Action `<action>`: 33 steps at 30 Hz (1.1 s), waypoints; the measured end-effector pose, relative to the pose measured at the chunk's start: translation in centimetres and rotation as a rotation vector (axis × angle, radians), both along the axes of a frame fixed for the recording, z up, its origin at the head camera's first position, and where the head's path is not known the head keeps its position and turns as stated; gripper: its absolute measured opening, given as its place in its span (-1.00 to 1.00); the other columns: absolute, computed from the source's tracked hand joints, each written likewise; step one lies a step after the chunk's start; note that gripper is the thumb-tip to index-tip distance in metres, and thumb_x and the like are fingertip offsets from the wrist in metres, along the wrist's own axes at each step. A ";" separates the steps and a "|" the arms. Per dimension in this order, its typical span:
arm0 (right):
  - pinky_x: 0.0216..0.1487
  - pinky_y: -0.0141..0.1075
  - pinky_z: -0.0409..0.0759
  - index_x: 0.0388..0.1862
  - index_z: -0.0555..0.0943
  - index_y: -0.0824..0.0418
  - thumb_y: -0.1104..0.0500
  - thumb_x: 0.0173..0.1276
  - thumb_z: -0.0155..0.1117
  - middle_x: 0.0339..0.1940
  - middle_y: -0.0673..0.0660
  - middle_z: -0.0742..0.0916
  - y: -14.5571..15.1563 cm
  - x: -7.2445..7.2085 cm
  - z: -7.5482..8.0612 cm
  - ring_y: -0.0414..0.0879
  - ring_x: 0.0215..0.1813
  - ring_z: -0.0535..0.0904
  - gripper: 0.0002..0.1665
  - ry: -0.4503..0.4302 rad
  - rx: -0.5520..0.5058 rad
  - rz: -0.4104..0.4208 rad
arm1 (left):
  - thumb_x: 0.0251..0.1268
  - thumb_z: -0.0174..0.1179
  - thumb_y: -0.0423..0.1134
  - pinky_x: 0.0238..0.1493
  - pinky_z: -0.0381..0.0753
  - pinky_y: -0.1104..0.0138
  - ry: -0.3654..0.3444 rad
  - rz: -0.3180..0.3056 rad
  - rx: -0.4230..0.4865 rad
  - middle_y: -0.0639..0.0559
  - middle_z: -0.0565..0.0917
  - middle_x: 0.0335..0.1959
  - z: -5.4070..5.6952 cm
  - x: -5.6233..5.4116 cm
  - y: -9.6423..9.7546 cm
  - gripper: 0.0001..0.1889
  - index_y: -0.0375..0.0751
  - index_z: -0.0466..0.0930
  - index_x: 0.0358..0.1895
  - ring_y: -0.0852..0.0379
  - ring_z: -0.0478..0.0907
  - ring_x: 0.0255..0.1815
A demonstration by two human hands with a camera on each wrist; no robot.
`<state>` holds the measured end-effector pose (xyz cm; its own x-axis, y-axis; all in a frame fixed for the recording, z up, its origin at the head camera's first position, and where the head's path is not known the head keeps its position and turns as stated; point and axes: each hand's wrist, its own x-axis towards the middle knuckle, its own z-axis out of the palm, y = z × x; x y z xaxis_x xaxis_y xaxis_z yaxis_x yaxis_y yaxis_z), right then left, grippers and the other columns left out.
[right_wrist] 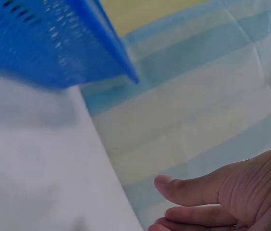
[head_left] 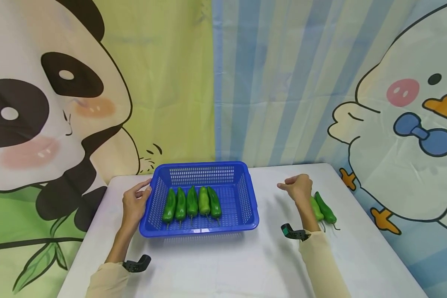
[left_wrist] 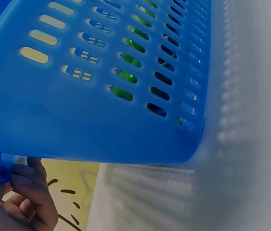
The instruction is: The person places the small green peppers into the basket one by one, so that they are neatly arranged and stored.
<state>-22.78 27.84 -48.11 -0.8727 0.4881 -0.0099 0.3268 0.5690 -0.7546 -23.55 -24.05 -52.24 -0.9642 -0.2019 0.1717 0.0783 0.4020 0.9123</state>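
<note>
A blue plastic basket (head_left: pixel 199 232) stands on the white table, with several green peppers (head_left: pixel 191 203) side by side inside it. My left hand (head_left: pixel 135 203) holds the basket's left rim with thumb and fingers; in the left wrist view, the fingers (left_wrist: pixel 32 185) bend at the rim's corner. To the right of the basket, my right hand (head_left: pixel 299 188) is in the air over the table and holds nothing, its thumb (right_wrist: pixel 186 190) stretched out above loosely bent fingers. Beside the right wrist lie two more green peppers, a lighter one (head_left: pixel 316 209) partly hidden by the forearm and a darker one (head_left: pixel 325 210).
The white table (head_left: pixel 223 265) runs back to a printed curtain (head_left: pixel 246 82) with a panda on the left and a white bird on the right. Black wrist cameras (head_left: pixel 137 264) are strapped to both forearms.
</note>
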 end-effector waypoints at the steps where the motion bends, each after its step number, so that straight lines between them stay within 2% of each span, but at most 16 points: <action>1: 0.11 0.16 0.73 0.01 0.80 0.48 0.19 0.29 0.68 0.04 0.47 0.81 0.3 0.1 -0.3 0.36 0.10 0.72 -0.56 0.014 0.026 -0.007 | 0.69 0.21 -0.22 -0.48 0.68 0.48 -0.006 0.000 0.002 -0.46 0.84 -0.09 0.0 0.0 0.0 -0.58 -0.23 0.63 0.47 0.43 0.67 -0.53; 4: 0.14 0.21 0.71 0.00 0.78 0.54 0.26 0.27 0.67 0.00 0.52 0.82 1.2 0.2 -1.1 0.45 0.09 0.71 -0.57 0.061 0.102 -0.018 | 0.69 0.21 -0.21 -0.49 0.68 0.47 -0.016 -0.001 -0.003 -0.45 0.84 -0.10 0.0 0.0 -0.1 -0.57 -0.23 0.62 0.48 0.42 0.67 -0.54; 7: 0.23 0.28 0.67 0.04 0.75 0.60 0.32 0.25 0.65 0.04 0.57 0.80 2.2 0.5 -1.7 0.52 0.15 0.70 -0.55 0.095 0.145 -0.017 | 0.69 0.21 -0.21 -0.50 0.67 0.47 -0.011 0.005 -0.006 -0.45 0.84 -0.11 0.0 0.0 0.0 -0.58 -0.23 0.63 0.47 0.41 0.67 -0.54; 15: 0.30 0.34 0.64 0.17 0.67 0.67 0.41 0.28 0.57 0.20 0.64 0.72 3.7 1.6 -3.2 0.58 0.26 0.66 -0.47 0.118 0.194 -0.024 | 0.69 0.21 -0.21 -0.47 0.67 0.49 0.002 0.009 -0.017 -0.49 0.83 -0.08 0.0 0.0 0.1 -0.58 -0.21 0.64 0.47 0.44 0.66 -0.52; 23: 0.25 0.37 0.62 0.13 0.66 0.68 0.44 0.25 0.55 0.10 0.66 0.74 4.3 2.4 -4.3 0.57 0.17 0.68 -0.50 0.120 0.296 -0.088 | 0.69 0.21 -0.22 -0.47 0.67 0.49 0.012 0.016 -0.009 -0.49 0.83 -0.09 0.0 -0.2 0.2 -0.60 -0.20 0.65 0.45 0.44 0.66 -0.52; 24: 0.23 0.37 0.63 0.10 0.67 0.68 0.45 0.23 0.56 0.07 0.66 0.75 4.4 2.5 -4.4 0.57 0.14 0.69 -0.51 0.120 0.313 -0.098 | 0.69 0.21 -0.23 -0.47 0.67 0.49 0.015 0.016 -0.009 -0.50 0.83 -0.10 0.0 -0.2 0.2 -0.60 -0.20 0.65 0.45 0.44 0.66 -0.52; 27: -0.08 0.19 0.67 -0.33 0.62 0.60 0.45 0.18 0.58 -0.33 0.54 0.74 4.6 2.6 -4.8 0.40 -0.21 0.67 -0.73 0.107 0.364 -0.116 | 0.68 0.21 -0.24 -0.48 0.66 0.49 0.021 0.016 -0.010 -0.50 0.83 -0.11 -0.1 -0.3 0.2 -0.60 -0.21 0.66 0.45 0.44 0.66 -0.53; 28: -0.21 0.10 0.61 -0.48 0.55 0.51 0.45 0.16 0.58 -0.46 0.44 0.67 4.7 2.7 -4.9 0.30 -0.32 0.60 -0.70 0.111 0.380 -0.117 | 0.68 0.21 -0.24 -0.48 0.66 0.49 0.023 0.015 -0.012 -0.50 0.82 -0.10 -0.1 -0.3 0.2 -0.60 -0.21 0.66 0.45 0.44 0.65 -0.53; 30: -0.33 0.00 0.49 -0.64 0.40 0.33 0.46 0.14 0.59 -0.59 0.30 0.56 4.9 2.8 -5.2 0.15 -0.42 0.46 -0.53 0.122 0.408 -0.110 | 0.68 0.21 -0.24 -0.48 0.66 0.49 0.021 0.015 -0.016 -0.51 0.82 -0.10 -0.1 -0.2 0.2 -0.60 -0.20 0.66 0.45 0.45 0.65 -0.52; 31: -0.36 -0.03 0.44 -0.67 0.33 0.25 0.46 0.13 0.58 -0.62 0.23 0.50 5.0 2.8 -5.4 0.10 -0.44 0.40 -0.46 0.125 0.418 -0.103 | 0.69 0.21 -0.24 -0.47 0.66 0.50 0.021 0.015 -0.018 -0.51 0.82 -0.09 -0.1 -0.2 0.2 -0.60 -0.20 0.66 0.45 0.45 0.65 -0.52; 33: -0.40 -0.02 0.46 -0.70 0.30 0.21 0.49 0.11 0.53 -0.65 0.23 0.51 5.1 2.9 -5.7 0.09 -0.48 0.40 -0.44 0.154 0.435 -0.092 | 0.69 0.21 -0.24 -0.47 0.66 0.50 0.024 0.013 -0.019 -0.51 0.82 -0.10 -0.1 -0.2 0.2 -0.60 -0.20 0.65 0.45 0.45 0.65 -0.52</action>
<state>-19.90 32.99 -53.80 -0.8011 0.4933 0.3390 0.2931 0.8171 -0.4964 -23.76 -23.89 -52.36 -0.9571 -0.2109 0.1987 0.0947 0.4205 0.9023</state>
